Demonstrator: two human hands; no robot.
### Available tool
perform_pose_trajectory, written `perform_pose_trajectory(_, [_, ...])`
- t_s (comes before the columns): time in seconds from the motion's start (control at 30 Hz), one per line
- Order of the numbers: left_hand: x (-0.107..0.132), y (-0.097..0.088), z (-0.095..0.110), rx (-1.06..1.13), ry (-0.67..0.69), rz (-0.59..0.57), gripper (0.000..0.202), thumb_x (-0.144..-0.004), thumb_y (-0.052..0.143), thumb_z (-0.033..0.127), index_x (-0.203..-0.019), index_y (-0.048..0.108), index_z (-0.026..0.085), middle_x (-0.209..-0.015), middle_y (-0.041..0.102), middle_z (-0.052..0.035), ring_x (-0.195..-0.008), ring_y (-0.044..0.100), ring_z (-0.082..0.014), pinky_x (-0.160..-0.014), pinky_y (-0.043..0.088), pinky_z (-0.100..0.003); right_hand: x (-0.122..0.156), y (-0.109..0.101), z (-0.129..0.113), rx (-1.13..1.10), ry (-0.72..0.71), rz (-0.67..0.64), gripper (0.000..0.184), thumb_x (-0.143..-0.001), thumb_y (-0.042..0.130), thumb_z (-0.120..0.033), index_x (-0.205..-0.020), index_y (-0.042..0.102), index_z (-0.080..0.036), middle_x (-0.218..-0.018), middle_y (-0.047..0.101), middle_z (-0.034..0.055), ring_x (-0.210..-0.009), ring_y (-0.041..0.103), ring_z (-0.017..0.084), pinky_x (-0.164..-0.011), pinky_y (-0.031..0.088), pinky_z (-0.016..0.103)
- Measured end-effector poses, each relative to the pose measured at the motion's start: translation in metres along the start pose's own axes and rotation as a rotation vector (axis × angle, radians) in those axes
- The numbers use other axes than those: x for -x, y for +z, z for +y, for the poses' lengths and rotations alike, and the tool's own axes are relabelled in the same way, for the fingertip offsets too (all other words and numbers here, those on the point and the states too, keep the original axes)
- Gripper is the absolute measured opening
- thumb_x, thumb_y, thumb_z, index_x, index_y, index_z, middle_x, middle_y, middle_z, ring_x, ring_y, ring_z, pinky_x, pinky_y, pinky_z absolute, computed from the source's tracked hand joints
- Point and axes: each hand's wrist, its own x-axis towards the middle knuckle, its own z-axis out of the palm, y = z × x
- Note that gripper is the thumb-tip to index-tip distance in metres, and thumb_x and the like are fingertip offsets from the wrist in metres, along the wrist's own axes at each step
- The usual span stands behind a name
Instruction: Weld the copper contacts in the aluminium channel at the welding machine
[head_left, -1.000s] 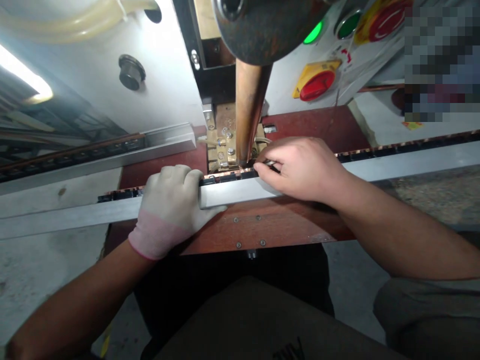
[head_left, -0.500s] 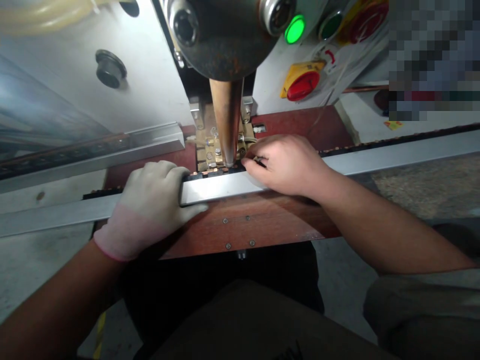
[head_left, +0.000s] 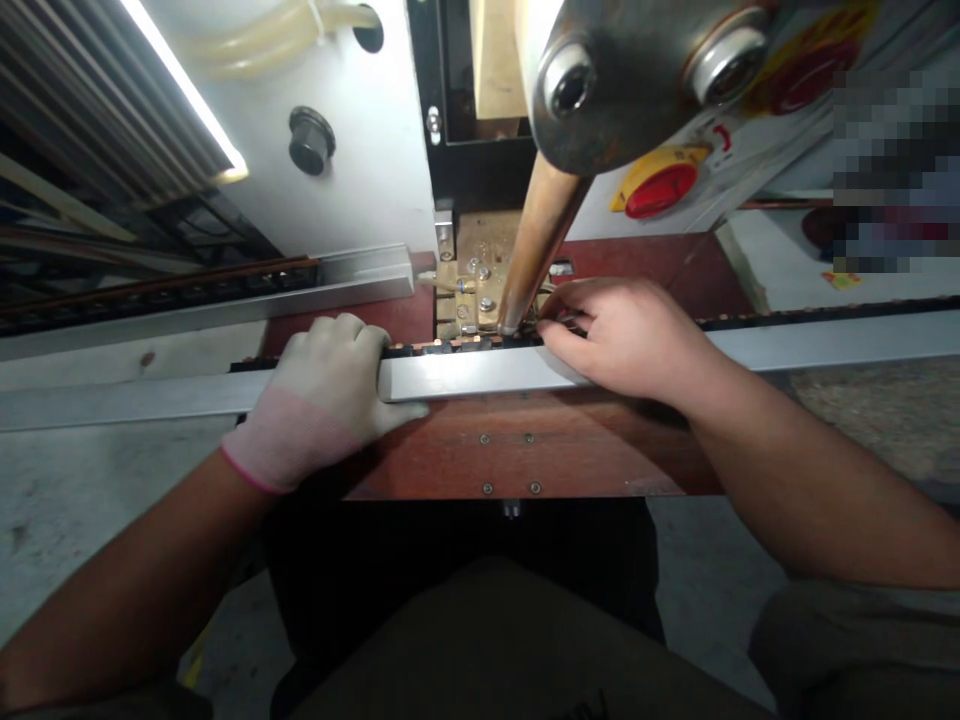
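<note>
In the head view my gloved left hand [head_left: 322, 390] grips the metal bar [head_left: 480, 373] across the reddish board [head_left: 442, 455], parallel to its near edge, while my bare right hand [head_left: 634, 338] pinches a small half-hidden piece [head_left: 579, 323] beside the copper rod [head_left: 544, 235].

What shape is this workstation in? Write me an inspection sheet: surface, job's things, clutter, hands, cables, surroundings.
Surface: reddish-brown board, screws in its front.
Job's things: metal rail running sideways over the board; black-and-copper strip along its far edge; copper-colored rod slanting down to the strip, contact unclear.
Clutter: second metal channel behind the rail, at left.
Hands: left hand, gloved, grips the rail; right hand, bare, fingertips beside the rod's lower end, anything held too hidden to identify.
Cables: pale hoses running to a hole in the white panel.
Surroundings: black knob; red switch on yellow; upper right pixelated.
</note>
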Motion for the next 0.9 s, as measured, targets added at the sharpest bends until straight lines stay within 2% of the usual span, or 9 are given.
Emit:
perform_pose_trajectory(0.17, [0.001,-0.002,0.000,-0.012,0.024,0.023,0.061,-0.094,0.081,0.082,-0.106,0.077,0.023,-0.113,0.079,-0.0206,-0.102,0.074,-0.0426,-0.085,0.053,-0.052,0.000,0.001,-0.002,0.044,0.039,0.011,0.027,-0.103,0.067,-0.035,-0.107,0.093,-0.028,-0.091,0.089,0.0107,-0.082,0.081,0.033,-0.072,0.054,0.047])
perform_pose_trajectory(0.3, [0.005,-0.005,0.017,-0.005,-0.028,0.047,0.062,-0.094,0.077,0.082,-0.106,0.078,0.022,-0.108,0.078,-0.0221,-0.102,0.074,-0.0461,-0.080,0.051,-0.052,0.001,-0.001,0.000,0.068,0.051,0.081,0.024,-0.102,0.071,-0.036,-0.107,0.093,-0.028,-0.095,0.090,0.0096,-0.089,0.084,0.035,-0.073,0.055,0.046])
perform_pose_trajectory(0.5, [0.010,0.002,0.040,0.043,-0.054,0.141,0.061,-0.095,0.075,0.081,-0.105,0.080,0.021,-0.109,0.080,-0.0231,-0.104,0.076,-0.0470,-0.081,0.049,-0.053,0.001,-0.007,-0.001,0.092,0.107,0.169,0.015,-0.101,0.076,-0.031,-0.104,0.090,-0.026,-0.101,0.091,0.0115,-0.096,0.086,0.037,-0.077,0.057,0.048])
perform_pose_trajectory(0.63, [0.011,0.004,0.042,0.023,-0.043,0.152,0.058,-0.096,0.074,0.079,-0.105,0.079,0.022,-0.107,0.080,-0.0221,-0.102,0.076,-0.0465,-0.079,0.047,-0.051,0.003,-0.007,-0.003,0.041,0.043,0.233,0.014,-0.101,0.073,-0.025,-0.095,0.085,-0.025,-0.097,0.089,0.0119,-0.093,0.084,0.035,-0.079,0.057,0.047])
perform_pose_trajectory(0.77, [0.011,0.003,0.042,0.006,-0.047,0.154,0.055,-0.098,0.072,0.077,-0.107,0.079,0.023,-0.110,0.081,-0.0220,-0.104,0.076,-0.0468,-0.080,0.046,-0.052,0.009,-0.004,-0.006,-0.086,-0.068,0.219,0.016,-0.099,0.071,-0.025,-0.085,0.078,-0.029,-0.082,0.081,0.0057,-0.075,0.075,0.026,-0.074,0.054,0.043])
perform_pose_trajectory(0.9, [0.011,0.003,0.044,0.039,-0.064,0.146,0.056,-0.097,0.074,0.077,-0.105,0.078,0.022,-0.108,0.079,-0.0224,-0.105,0.076,-0.0460,-0.080,0.045,-0.051,0.013,0.001,-0.010,-0.114,-0.152,0.205,0.015,-0.098,0.069,-0.029,-0.086,0.078,-0.029,-0.072,0.072,0.0012,-0.065,0.065,0.023,-0.074,0.051,0.043])
